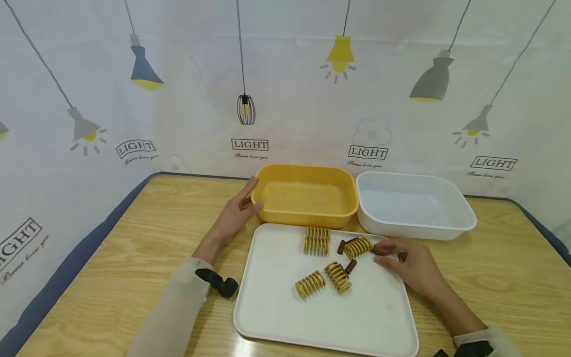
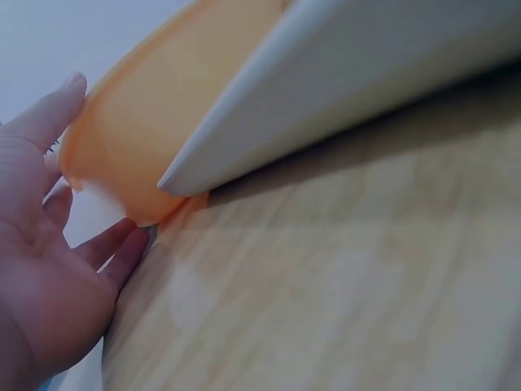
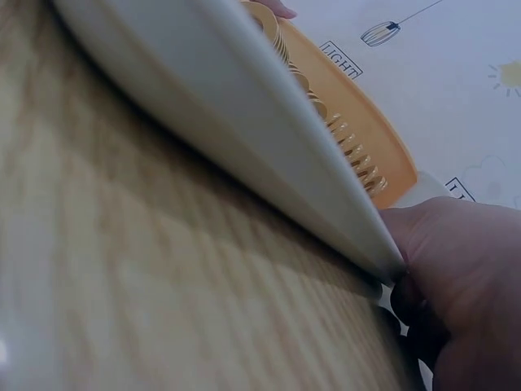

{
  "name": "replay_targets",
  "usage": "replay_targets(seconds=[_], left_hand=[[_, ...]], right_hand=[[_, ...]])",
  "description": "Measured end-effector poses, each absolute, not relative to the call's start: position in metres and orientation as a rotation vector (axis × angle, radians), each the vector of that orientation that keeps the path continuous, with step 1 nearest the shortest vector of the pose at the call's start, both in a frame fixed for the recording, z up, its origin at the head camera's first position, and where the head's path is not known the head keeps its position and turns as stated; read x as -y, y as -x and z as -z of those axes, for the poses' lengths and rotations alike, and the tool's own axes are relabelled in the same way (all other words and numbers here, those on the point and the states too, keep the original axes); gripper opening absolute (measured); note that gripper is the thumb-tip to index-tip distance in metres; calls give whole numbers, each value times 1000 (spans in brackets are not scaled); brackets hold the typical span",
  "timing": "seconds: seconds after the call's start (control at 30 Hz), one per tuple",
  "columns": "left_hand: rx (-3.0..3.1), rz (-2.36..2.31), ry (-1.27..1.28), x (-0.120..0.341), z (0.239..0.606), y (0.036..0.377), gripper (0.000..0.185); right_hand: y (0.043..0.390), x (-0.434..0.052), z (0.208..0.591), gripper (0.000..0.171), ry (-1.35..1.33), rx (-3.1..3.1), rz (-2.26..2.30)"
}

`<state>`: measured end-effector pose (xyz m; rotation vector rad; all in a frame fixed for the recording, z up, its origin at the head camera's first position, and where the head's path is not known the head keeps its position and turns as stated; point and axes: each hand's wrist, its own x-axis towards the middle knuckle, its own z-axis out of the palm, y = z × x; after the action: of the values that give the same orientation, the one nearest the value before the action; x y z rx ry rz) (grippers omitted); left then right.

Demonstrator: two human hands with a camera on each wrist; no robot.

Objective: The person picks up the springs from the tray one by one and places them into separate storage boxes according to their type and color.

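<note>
My left hand (image 1: 233,213) rests against the left end of a yellow plastic bin (image 1: 308,219), its thumb and fingers on the outside of the wall. At the right edge of a white tray (image 1: 285,317), my right hand (image 1: 412,263) pinches a small dark coil spring (image 1: 377,252) between thumb and fingers. Just left of it lies a thick yellow coil spring (image 1: 358,247), with a dark spring (image 1: 341,247) beside it. Several more yellow springs (image 1: 310,284) lie on the tray, and another dark spring (image 1: 351,266) is close to one. In the right wrist view the tray's side hides the fingertips.
A white plastic bin (image 1: 417,230) stands right of the yellow one, both behind the tray on a wooden table (image 1: 147,238). Behind them hangs a white curtain (image 1: 294,109) printed with lamps.
</note>
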<state>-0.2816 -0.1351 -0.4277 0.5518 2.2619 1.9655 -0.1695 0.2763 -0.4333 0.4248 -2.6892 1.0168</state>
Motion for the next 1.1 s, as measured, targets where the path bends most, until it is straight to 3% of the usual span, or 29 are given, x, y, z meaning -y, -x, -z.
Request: replay_targets(seconds=[0.5,0.8,1.1], left_hand=[[-2256,-1932,-651,136,425,282,72],[-2242,-1920,-592,134,400,262,68],[-2243,-1939,-589,133,416,274,68]], right_hand=[[172,-277,434,16,-493,2639,-926],[169,-278,433,13,-487,2665,-944],[165,-284,419,10,-442,2715,-1045]])
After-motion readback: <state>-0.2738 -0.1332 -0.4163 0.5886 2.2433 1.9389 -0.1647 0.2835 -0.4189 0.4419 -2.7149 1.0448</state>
